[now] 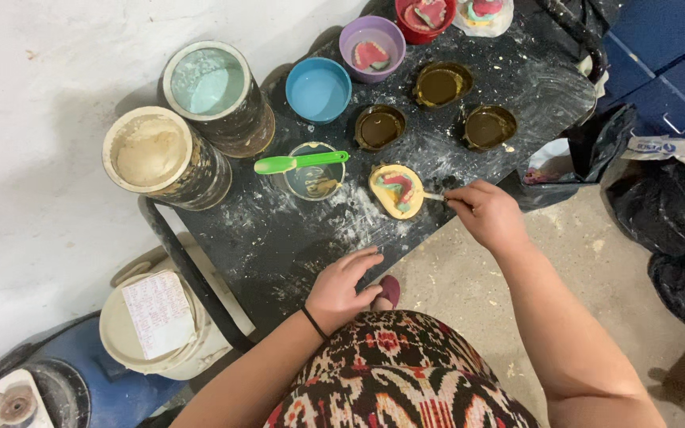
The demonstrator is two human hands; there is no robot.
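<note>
— What's the right hand (pixel 489 212) doing over there?

— Its grip is pinched together on a thin tool (pixel 435 196), the tip touching the yellow mould (pixel 396 191) with pink and green colour in it. That mould sits on the dark worktop (pixel 279 246), near its front edge, probably so it is within easy reach.

— And the left hand (pixel 345 280)?

— Flat on the worktop edge, fingers spread and holding nothing; it looks like it's bracing the body.

— The pots?

— A small tin (pixel 315 176) with a green spatula (pixel 299 162) laid across its rim stands just beside the mould. Behind it are a blue bowl (pixel 318 89), three dark round moulds (pixel 380 127), and two large paint cans (pixel 152 152) to the left.
</note>
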